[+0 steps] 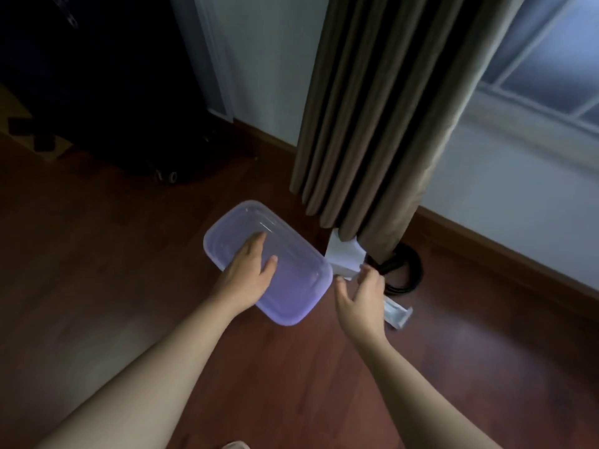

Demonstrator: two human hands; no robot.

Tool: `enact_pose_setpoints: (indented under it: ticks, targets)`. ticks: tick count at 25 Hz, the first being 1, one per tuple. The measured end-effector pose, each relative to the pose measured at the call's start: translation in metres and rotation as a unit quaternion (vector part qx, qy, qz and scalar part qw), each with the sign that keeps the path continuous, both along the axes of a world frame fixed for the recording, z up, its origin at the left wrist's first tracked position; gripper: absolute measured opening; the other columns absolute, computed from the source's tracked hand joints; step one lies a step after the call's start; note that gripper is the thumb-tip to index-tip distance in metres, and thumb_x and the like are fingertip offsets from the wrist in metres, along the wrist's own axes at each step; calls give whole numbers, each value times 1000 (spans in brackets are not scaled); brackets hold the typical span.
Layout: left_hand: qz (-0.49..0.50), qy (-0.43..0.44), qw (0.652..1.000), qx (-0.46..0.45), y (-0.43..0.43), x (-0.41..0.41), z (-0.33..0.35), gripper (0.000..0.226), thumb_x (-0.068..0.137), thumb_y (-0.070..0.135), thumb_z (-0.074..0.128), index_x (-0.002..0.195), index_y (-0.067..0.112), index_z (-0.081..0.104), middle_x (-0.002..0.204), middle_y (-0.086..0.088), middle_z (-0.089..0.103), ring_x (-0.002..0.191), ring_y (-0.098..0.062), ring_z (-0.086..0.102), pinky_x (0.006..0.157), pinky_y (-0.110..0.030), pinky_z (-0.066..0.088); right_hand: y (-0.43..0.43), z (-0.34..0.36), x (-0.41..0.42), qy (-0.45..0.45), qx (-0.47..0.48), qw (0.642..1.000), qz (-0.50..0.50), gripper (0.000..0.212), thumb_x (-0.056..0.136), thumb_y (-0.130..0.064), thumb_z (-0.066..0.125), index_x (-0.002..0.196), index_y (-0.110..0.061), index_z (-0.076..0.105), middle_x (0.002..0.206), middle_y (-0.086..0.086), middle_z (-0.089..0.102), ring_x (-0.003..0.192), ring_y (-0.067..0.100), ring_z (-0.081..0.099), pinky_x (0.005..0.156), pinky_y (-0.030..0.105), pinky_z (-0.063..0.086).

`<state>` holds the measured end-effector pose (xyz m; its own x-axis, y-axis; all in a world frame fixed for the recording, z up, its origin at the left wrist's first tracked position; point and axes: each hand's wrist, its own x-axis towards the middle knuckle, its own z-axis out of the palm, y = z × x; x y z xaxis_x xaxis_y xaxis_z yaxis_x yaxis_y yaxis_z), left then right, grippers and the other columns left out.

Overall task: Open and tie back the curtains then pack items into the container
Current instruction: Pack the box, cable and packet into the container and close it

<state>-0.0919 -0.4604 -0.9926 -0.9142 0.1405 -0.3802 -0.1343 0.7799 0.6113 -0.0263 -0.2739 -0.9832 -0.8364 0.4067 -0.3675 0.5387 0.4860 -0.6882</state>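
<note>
As far as I can tell from my feed, quick rundown:
curtain [382, 108]: brown, bunched into tight folds
container [298, 296]: purple see-through plastic tub on the wood floor, just left of the curtain's hem
left hand [249, 270]: fingers straight, lying flat on the container, gripping nothing
right hand [359, 296]: fingers spread loose, empty, just below the curtain's hem, right by a white packet [345, 257]
black cable [405, 277]: coiled under the curtain's hem

Translucent lilac container [291, 296] on floor beside gathered brown curtain [382, 118].
</note>
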Motion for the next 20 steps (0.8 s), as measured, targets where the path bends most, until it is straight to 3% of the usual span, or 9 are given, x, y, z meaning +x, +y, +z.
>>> enact_pose_setpoints:
  ticks: [3, 7, 11, 15, 20]
  targets:
    - [-31, 42, 995, -87, -23, -6, -91, 60, 98, 34, 39, 148, 8, 18, 156, -10, 18, 144, -22, 17, 115, -34, 19, -7, -91, -2, -86, -37, 996, 13, 67, 91, -39, 54, 138, 1, 29, 142, 18, 34, 127, 29, 39, 94, 30, 34]
    - [-2, 113, 975, -193, -48, -34, -165, 61, 98, 36, 37, 148, 7, 18, 157, -14, 14, 145, -29, 14, 116, -40, 17, -1, -181, -18, -179, -141, 974, -7, 92, 78, -64, 58, 141, -4, 26, 127, 8, 50, 120, 27, 51, 87, 29, 40]
    - [2, 117, 962, -246, -59, -54, -205, 61, 98, 39, 31, 149, 10, 15, 157, -14, 11, 145, -31, 10, 117, -45, 14, -6, -244, -21, -103, -230, 968, -6, 111, 46, -82, 67, 133, -18, 42, 121, -6, 61, 107, 12, 61, 93, 33, 51]
    - [2, 149, 950, -275, -62, -58, -209, 58, 97, 40, 32, 146, 9, 24, 154, -16, 22, 143, -33, 18, 114, -51, 19, -13, -245, -18, -51, -242, 969, -13, 93, 57, -74, 62, 129, -20, 38, 116, -2, 64, 101, 18, 64, 89, 45, 54]
    - [70, 171, 963, -197, -63, -61, -182, 53, 98, 31, 38, 142, 4, 31, 152, -22, 23, 141, -37, 20, 113, -49, 20, 11, -229, 20, -73, -212, 974, 23, 59, 81, -55, 60, 126, -23, 38, 115, -4, 60, 105, 18, 60, 94, 38, 50]
